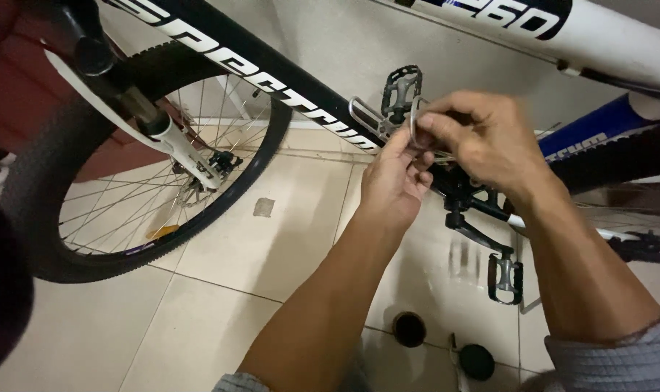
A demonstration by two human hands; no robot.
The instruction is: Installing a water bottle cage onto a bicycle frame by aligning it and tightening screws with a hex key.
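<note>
From up here I see my left hand (394, 178) and right hand (482, 141) meeting just right of the frame's centre, against the black down tube (272, 69) of the bicycle. Both sets of fingers are pinched shut around a thin silver wire bracket (417, 123), which looks like part of the bottle cage (362, 116) sitting on that tube; the exact contact points are hidden behind my knuckles. The risk I judge greatest is the wire slipping out of the pinch: the grip is fingertips only, and a springy wire could snap back toward the upper pedal (402, 91) right beside it, catching a finger on its toothed edge. Any small fastener, if there is one under my fingers, I cannot tell, would drop to the tiled floor (221, 254) and could roll toward the two dark round objects (442, 345) at the bottom centre. The crank (475, 232) and lower pedal (505, 278) hang directly below my right wrist, so a sudden slip downward might knock against them. The front wheel (148, 167) at the left is well apart and poses little concern.
</note>
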